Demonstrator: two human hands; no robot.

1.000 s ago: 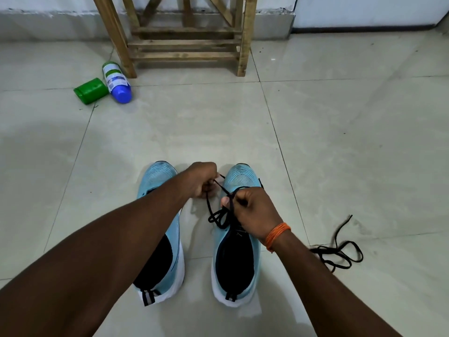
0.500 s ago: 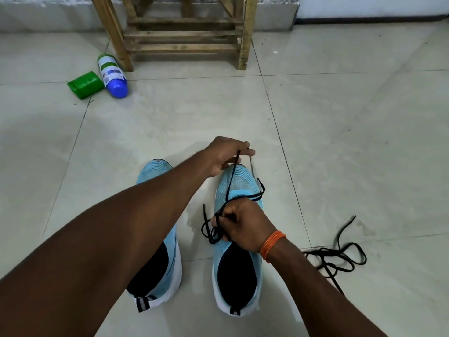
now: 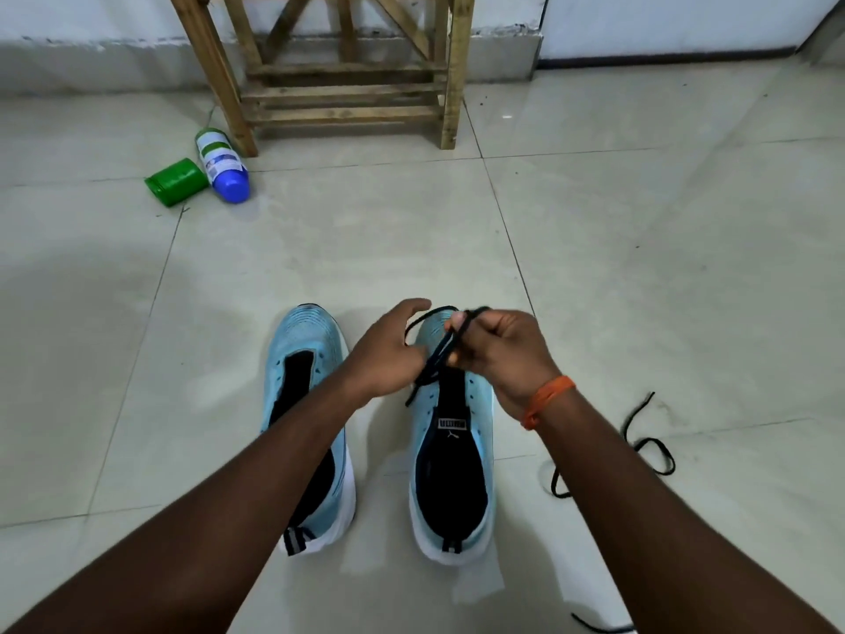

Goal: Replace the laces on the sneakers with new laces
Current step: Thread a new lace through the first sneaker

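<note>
Two light blue sneakers stand side by side on the tiled floor, the left sneaker (image 3: 304, 359) and the right sneaker (image 3: 475, 404), both with bare eyelets. My right hand (image 3: 503, 354), with an orange band on its wrist, is shut on a gathered black lace (image 3: 436, 359) above the right sneaker's toe. The lace ends dangle over the shoe. My left hand (image 3: 384, 354) sits just left of the lace, thumb spread away from the fingers, pinching nothing that I can see. Another black lace (image 3: 651, 453) lies loose on the floor to the right.
A wooden stool (image 3: 347, 112) stands against the far wall. A green cup (image 3: 176, 181) and a white bottle with a blue cap (image 3: 224, 169) lie on the floor by its left leg. A bit of black lace (image 3: 594, 627) shows at the bottom edge.
My left hand let go of the lace end and dropped back beside the right hand. My right hand rose toward the toe with the gathered lace, which now hangs free of the sneaker.
</note>
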